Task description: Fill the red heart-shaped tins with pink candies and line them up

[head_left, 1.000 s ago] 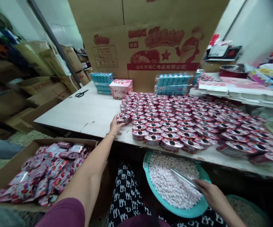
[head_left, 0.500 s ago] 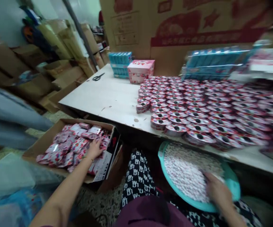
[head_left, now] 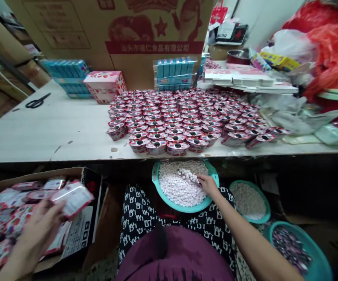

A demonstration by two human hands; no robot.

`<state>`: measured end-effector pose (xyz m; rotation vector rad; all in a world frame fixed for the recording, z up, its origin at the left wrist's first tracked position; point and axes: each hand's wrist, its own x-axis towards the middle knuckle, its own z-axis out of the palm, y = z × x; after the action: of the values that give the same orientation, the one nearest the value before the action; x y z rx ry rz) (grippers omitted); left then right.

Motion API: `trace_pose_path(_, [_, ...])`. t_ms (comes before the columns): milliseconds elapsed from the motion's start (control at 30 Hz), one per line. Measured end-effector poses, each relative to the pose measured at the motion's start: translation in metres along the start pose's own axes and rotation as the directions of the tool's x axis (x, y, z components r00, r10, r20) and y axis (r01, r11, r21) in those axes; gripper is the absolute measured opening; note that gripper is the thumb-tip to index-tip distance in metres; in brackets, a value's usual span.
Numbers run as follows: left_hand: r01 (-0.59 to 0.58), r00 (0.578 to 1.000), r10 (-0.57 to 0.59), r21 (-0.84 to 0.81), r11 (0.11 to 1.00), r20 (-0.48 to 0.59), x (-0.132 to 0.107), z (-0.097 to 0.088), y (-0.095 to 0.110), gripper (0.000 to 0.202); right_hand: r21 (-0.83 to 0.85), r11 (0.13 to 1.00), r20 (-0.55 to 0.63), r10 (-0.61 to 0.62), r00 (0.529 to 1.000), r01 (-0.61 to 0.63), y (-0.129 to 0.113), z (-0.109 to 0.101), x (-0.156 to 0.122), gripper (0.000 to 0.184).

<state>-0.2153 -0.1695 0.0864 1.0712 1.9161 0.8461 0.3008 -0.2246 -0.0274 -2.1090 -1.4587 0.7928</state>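
Note:
My left hand is closed on a small pink-and-white packet, lifted a little over an open carton full of similar packets. My right hand reaches into a turquoise basin of small white pellets, which rests by my lap under the table edge. Its fingers are closed at the pellets, and a raised clump of them lies just beyond the fingertips. What the fingers hold is hidden.
Rows of oval pink containers with a hole on top fill the middle of the white table. Scissors, a pink box and blue packs stand behind. Two more basins sit low at my right.
My left hand has taken a packet and raised it from the pile. My right hand has stayed in the basin, with pellets heaped at its fingers. The view has swung right.

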Motion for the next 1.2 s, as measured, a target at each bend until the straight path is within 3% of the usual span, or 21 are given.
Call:
trace_pose_path(33, [0.071,0.983,-0.034,-0.205,0.976,0.182,-0.014,0.022,0.015,0.039,0.018,1.000,0.010,-0.005,1.000,0.005,-0.001,-0.004,-0.001,0.034])
trace_pose_path(100, [0.257,0.882,-0.070,-0.351,0.900,0.466,-0.038,0.076,0.040,0.048,0.061,0.998,0.026,-0.012,1.000,0.010,-0.006,-0.014,-0.002,0.035])
trace_pose_path(167, [0.291,0.822,-0.036,-0.365,0.885,0.569,-0.054,0.133,0.058,0.056,0.115,0.993,0.034,-0.018,0.999,0.014,-0.011,-0.025,-0.005,0.035])
trace_pose_path(267, [0.070,0.719,0.153,-0.289,0.955,0.678,-0.065,0.203,0.077,0.059,0.188,0.982,0.026,-0.039,0.999,0.033,-0.018,-0.043,-0.010,0.034])
trace_pose_path(333, [-0.236,0.690,0.284,-0.164,0.958,0.666,-0.066,0.233,0.089,0.053,0.212,0.976,0.021,-0.060,0.998,0.054,-0.024,-0.056,-0.014,0.034])
trace_pose_path(367, [-0.400,0.675,0.351,-0.078,0.913,0.649,-0.067,0.244,0.094,0.049,0.214,0.975,0.021,-0.071,0.997,0.065,-0.027,-0.062,-0.016,0.034])
trace_pose_path(467, [-0.740,0.589,0.511,0.164,0.653,0.626,-0.071,0.267,0.107,0.042,0.200,0.975,0.048,-0.112,0.993,0.100,-0.041,-0.080,-0.020,0.032])
trace_pose_path(567, [-0.838,0.528,0.563,0.281,0.468,0.636,-0.079,0.287,0.110,0.034,0.133,0.981,0.100,-0.152,0.983,0.138,-0.053,-0.093,-0.019,0.029])
trace_pose_path(633, [-0.859,0.503,0.578,0.299,0.415,0.643,-0.082,0.300,0.105,0.029,0.008,0.990,0.134,-0.141,0.981,0.141,-0.058,-0.097,-0.016,0.027])
trace_pose_path(700, [-0.867,0.488,0.594,0.276,0.415,0.639,-0.083,0.311,0.097,0.029,-0.154,0.980,0.161,-0.099,0.982,0.124,-0.062,-0.099,-0.012,0.026])
trace_pose_path(800, [-0.838,0.512,0.588,0.213,0.503,0.627,-0.080,0.321,0.084,0.035,-0.360,0.924,0.217,-0.054,0.975,0.132,-0.074,-0.102,-0.008,0.027])
trace_pose_path(967, [-0.772,0.540,0.565,0.098,0.628,0.624,-0.079,0.323,0.075,0.043,-0.637,0.738,0.293,-0.035,0.956,0.222,-0.118,-0.105,-0.009,0.029])
trace_pose_path(1200, [-0.737,0.577,0.570,0.073,0.672,0.586,-0.080,0.329,0.074,0.040,-0.765,0.556,0.329,-0.097,0.939,0.325,-0.174,-0.105,-0.010,0.028])
